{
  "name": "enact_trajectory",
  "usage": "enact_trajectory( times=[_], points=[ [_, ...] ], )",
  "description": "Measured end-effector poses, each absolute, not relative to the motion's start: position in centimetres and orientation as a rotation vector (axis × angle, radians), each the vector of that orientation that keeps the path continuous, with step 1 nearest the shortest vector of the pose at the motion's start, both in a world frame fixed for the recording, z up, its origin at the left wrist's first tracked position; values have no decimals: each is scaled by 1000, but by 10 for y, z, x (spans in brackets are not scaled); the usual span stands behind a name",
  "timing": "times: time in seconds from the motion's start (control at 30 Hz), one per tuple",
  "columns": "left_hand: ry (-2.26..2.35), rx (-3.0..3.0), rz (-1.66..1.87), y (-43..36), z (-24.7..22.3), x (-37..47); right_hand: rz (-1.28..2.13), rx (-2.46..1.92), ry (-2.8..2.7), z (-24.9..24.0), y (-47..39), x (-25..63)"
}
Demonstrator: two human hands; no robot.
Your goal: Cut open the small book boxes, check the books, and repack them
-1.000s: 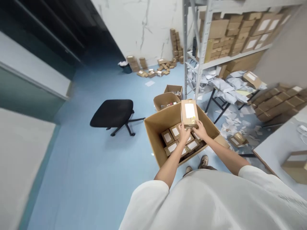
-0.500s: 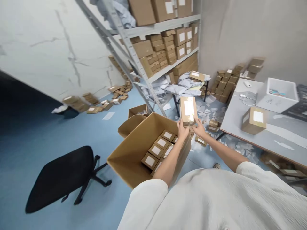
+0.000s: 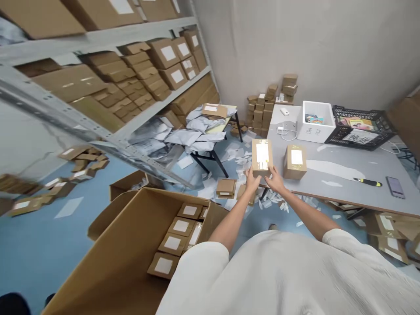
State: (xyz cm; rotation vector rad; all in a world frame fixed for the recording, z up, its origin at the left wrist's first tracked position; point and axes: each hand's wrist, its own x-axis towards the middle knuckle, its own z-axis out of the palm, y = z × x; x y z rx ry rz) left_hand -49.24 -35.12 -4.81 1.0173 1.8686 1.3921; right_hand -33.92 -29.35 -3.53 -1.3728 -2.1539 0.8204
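Between both hands I hold a small taped cardboard box [image 3: 261, 156] with a shiny white label, near the left edge of the grey table. My left hand [image 3: 252, 180] grips its lower left corner, and my right hand [image 3: 274, 179] grips its lower right corner. Just right of it, a similar labelled box [image 3: 295, 162] stands on the table [image 3: 344, 168]. To the lower left is a large open carton [image 3: 111, 245] with several small labelled boxes [image 3: 172, 243] inside.
A metal shelf [image 3: 108, 37] full of boxes stands at the left. On the table are a white bin [image 3: 316, 127], a black crate [image 3: 361, 135], a cutter [image 3: 368, 182] and a phone [image 3: 395, 187]. Paper scraps [image 3: 234, 153] litter the floor.
The view has swung to the right. The held box is now beside the table and the box standing on it, rather than over the edge of the large carton. Both hands still hold it.
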Motion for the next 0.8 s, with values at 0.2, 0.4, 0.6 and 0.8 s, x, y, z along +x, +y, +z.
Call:
enact_trajectory(
  times=[0.2,0.4,0.6,0.8],
  points=[
    [1803,1002,1285,-282,-63,-445,726,-1525,-2288,-42,-243,-277],
    [1764,947,1163,-250,-76,-421,630,-1650,-2396,-51,-217,-244],
    [1721,963,1075,-232,-91,-404,728,-1673,-2376,-64,-201,-223],
    [1709,1055,1072,-222,-102,-392,676,-1644,-2420,-63,-195,-219]
  ],
)
